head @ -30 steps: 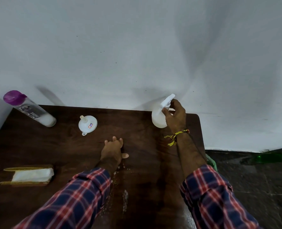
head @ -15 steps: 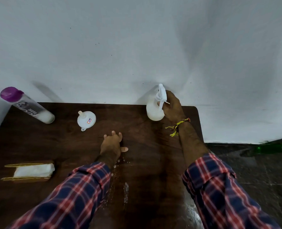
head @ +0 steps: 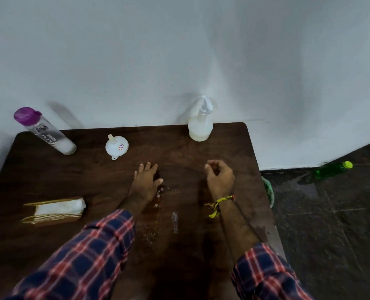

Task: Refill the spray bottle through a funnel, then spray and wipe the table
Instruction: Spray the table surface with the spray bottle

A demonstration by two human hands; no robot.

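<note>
At ten o'clock on the table (head: 39, 169) stands the purple-capped bottle (head: 44, 131), the funnel (head: 117, 146) just right of it. My left hand (head: 146, 182) lies flat, fingers spread, on wet droplets (head: 158, 204). My right hand (head: 219, 177) hovers loosely curled, holding nothing. The spray bottle (head: 200, 124) stands at one o'clock.

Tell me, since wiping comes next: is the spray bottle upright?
Upright: the spray bottle stands on its base at the table's far edge, nozzle topmost.
</note>
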